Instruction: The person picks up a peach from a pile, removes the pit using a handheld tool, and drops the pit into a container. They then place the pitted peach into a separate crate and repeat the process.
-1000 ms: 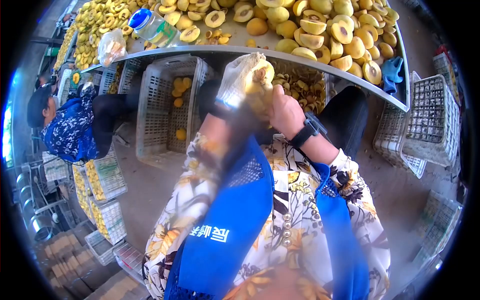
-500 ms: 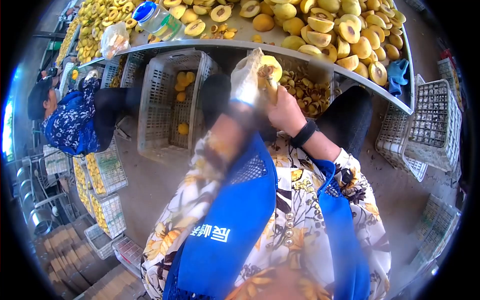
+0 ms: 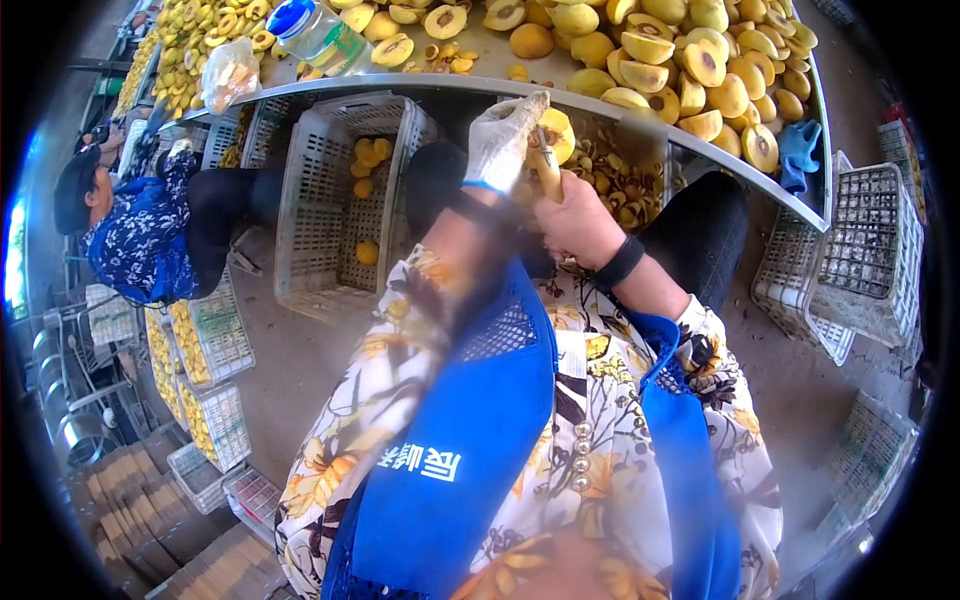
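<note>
My left hand point(image 3: 503, 143), in a white glove, holds a yellow fruit half point(image 3: 557, 134) near the table's front edge. My right hand point(image 3: 580, 222) is bare, with a dark band at the wrist, and its fingers wrap round the wooden handle point(image 3: 547, 173) of a tool. The tool's upper end meets the cut face of the fruit. Just beyond and below the hands, brown and yellow fruit scraps point(image 3: 625, 188) fill a container under the table edge.
Halved fruits point(image 3: 703, 62) are piled on the metal table point(image 3: 480, 82), beside a bottle point(image 3: 318, 38), a plastic bag point(image 3: 230, 76) and a blue glove point(image 3: 798, 155). Crates stand left point(image 3: 308, 210) and right point(image 3: 868, 245). Another person point(image 3: 140, 235) sits at the left.
The fruit half has turned and shifted slightly right in my left hand, showing more of its cut face. My right hand and the handle have moved a little.
</note>
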### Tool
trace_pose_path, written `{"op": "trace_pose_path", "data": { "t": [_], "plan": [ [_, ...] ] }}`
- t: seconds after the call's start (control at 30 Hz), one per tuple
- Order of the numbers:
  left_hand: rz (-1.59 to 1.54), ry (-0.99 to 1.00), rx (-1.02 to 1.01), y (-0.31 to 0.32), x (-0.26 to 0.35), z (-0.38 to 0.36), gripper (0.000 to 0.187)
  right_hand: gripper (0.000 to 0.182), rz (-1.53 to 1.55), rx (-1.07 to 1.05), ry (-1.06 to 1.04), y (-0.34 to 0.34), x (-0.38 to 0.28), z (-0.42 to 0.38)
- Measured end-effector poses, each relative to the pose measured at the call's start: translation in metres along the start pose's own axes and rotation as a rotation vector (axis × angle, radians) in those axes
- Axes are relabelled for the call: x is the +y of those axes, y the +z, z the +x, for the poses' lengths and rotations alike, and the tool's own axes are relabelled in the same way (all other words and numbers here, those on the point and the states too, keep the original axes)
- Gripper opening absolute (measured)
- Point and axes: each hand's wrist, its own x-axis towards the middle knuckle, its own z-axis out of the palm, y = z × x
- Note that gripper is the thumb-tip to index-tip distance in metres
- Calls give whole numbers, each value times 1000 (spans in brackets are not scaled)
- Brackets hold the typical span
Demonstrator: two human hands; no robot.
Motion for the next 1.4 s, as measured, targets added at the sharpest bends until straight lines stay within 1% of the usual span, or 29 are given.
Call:
{"op": "trace_pose_path", "data": {
  "t": [0.03, 0.13, 0.17, 0.2, 0.3, 0.33, 0.43, 0.47, 0.53, 0.57, 0.6, 0.7, 0.73, 0.83, 0.87, 0.9, 0.97, 1.03, 1.07, 1.1, 1.17, 1.23, 1.27, 1.3, 1.33, 1.37, 1.4],
  "plan": [
    [-8, 24, 22, 1, -3, -1, 21, 13, 81, -43, 61, 0, 0, -1],
    [5, -16, 72, 5, -4, -2, 20, 12, 302, -145, 137, 0, 4, 2],
    [8, -29, 89, 6, -5, -2, 19, 12, 354, -162, 142, -1, 5, 2],
    [-59, -92, 82, 3, -6, -1, 18, 12, 407, -179, 148, -2, 6, 2],
    [-192, -122, 30, 4, -3, -4, 18, 11, 556, -237, 132, -3, 11, 3],
    [-145, -105, -3, 3, -3, -3, 21, 10, 602, -258, 122, -4, 15, 5],
    [-17, -71, 77, 5, -1, -3, 24, 7, 795, -450, 120, -9, 30, 15],
    [74, -24, 65, 1, -7, 5, 25, 8, 830, -492, 117, -11, 31, 17],
    [370, 306, -12, -5, -8, 5, 26, 9, 901, -574, 121, -12, 34, 19],
    [519, 469, -54, -7, -7, 5, 26, 9, 909, -581, 127, -13, 36, 20],
    [625, 518, -63, -12, -10, 10, 25, 10, 918, -587, 134, -13, 38, 21],
    [153, 69, 44, -5, -4, 6, 26, 9, 921, -583, 122, -11, 39, 25],
    [169, 5, 92, -5, -3, 5, 29, 8, 917, -578, 110, -11, 38, 28],
    [-408, -139, -73, -23, -29, 21, 34, 13, 929, -735, -39, -12, 37, 31],
    [-177, -88, -55, -35, -18, 23, 37, 14, 925, -674, -51, -14, 38, 31],
    [-214, -237, -39, -48, -9, 16, 44, 14, 945, -648, -63, -21, 42, 34],
    [-248, -83, 79, -95, -3, 27, 45, 13, 891, -444, -12, -37, 43, 33],
    [-152, 24, 246, -141, 19, 28, 44, 14, 698, -218, 92, -52, 57, 41],
    [-79, 58, 345, -149, 33, 22, 42, 12, 516, -89, 136, -54, 63, 44],
    [23, 123, 414, -157, 38, 21, 44, 16, 168, 54, 154, -58, 79, 57],
    [92, 171, 494, -129, 55, 7, 45, 30, -201, 273, -14, -41, 77, 60],
    [153, 160, 438, -97, 56, -3, 46, 49, -375, 464, -364, -21, 64, 65],
    [182, 153, 395, -83, 51, -3, 47, 59, -452, 452, -353, -15, 41, 57],
    [247, 233, 332, -76, 37, 3, 49, 64, -520, 469, -370, -8, 25, 53],
    [283, 237, 259, -65, 27, 3, 47, 65, -542, 444, -383, -6, 11, 50],
    [318, 243, 187, -53, 17, 0, 46, 60, -559, 424, -406, -6, 3, 48],
    [363, 195, 115, -40, 13, -5, 44, 56, -611, 433, -439, -6, 3, 50]
  ]
}}
